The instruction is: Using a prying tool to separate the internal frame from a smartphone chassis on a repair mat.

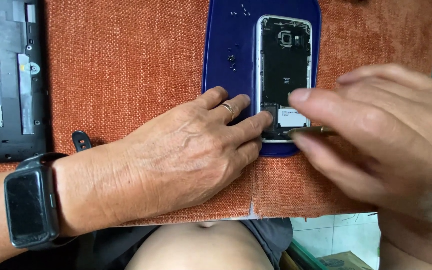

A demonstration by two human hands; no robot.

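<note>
The opened phone lies on a blue mat atop the orange-covered table. The left hand lies flat with fingers spread, pinning the phone's lower edge. The right hand pinches a thin brass-coloured tool, its tip at the phone's bottom end, with tiny screws scattered left of the phone.

I read this as a small phone-repair bench, likely home-run. An opened phone lies on a blue mat with loose screws. A second stripped device sits at left. Orange cloth covers the table; tiled floor shows below.
</note>
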